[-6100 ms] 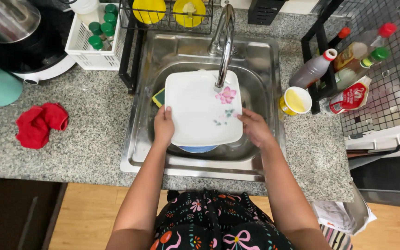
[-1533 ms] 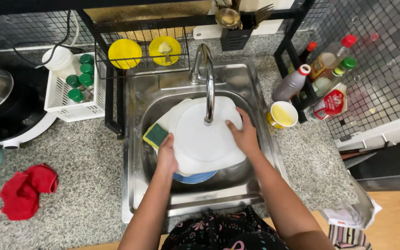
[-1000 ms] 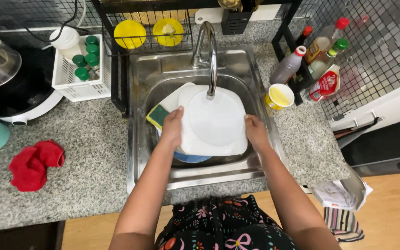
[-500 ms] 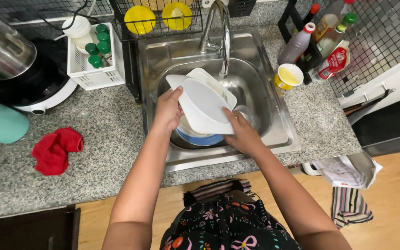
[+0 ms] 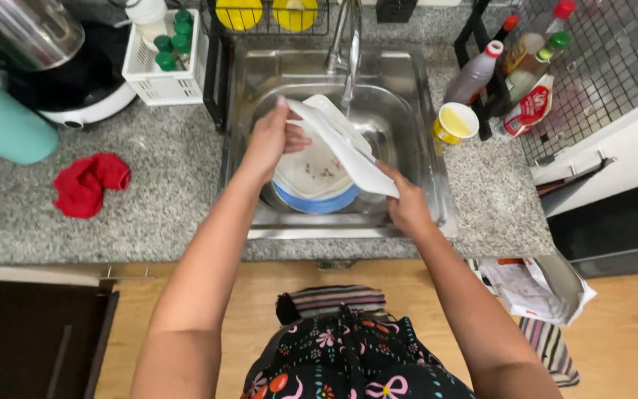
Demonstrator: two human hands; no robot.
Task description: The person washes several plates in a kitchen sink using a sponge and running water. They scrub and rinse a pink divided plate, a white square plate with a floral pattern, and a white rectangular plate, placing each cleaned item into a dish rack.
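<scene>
I hold a white square plate tilted almost on edge over the steel sink. My left hand grips its upper left corner and my right hand grips its lower right corner. Under the plate, in the sink, lie a soiled white dish and a blue-rimmed plate stacked together. The tap stands just behind the tilted plate.
A red cloth lies on the granite counter at the left, near a teal bottle and a white basket of green-capped jars. A yellow cup and sauce bottles stand at the right.
The plate was held flat under the tap, then got tipped up onto its edge and drawn toward me. The dishes beneath it have come into sight. The view shifted.
</scene>
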